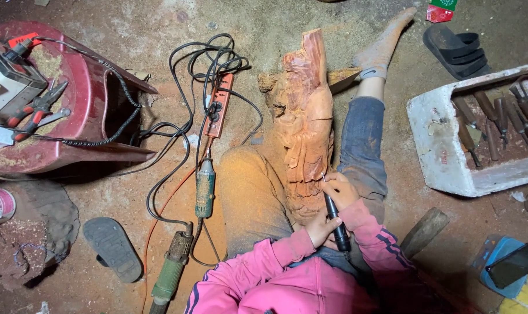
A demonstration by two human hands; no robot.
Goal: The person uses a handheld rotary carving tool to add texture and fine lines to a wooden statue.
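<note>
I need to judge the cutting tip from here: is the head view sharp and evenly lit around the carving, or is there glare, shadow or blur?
Head view: wood carving sharp, evenly lit, no glare; rotary tool in right hand crisp, its tip tiny; left hand half hidden; corners darker, slight wide-angle bend.

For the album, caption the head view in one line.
Seated on a dusty floor, right hand guides a rotary tool on a reddish wood carving, left hand steadying.

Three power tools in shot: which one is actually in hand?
The slim black rotary handpiece, gripped by the right hand with its bit on the wood carving. The two green grinders lie untouched on the floor.
</note>
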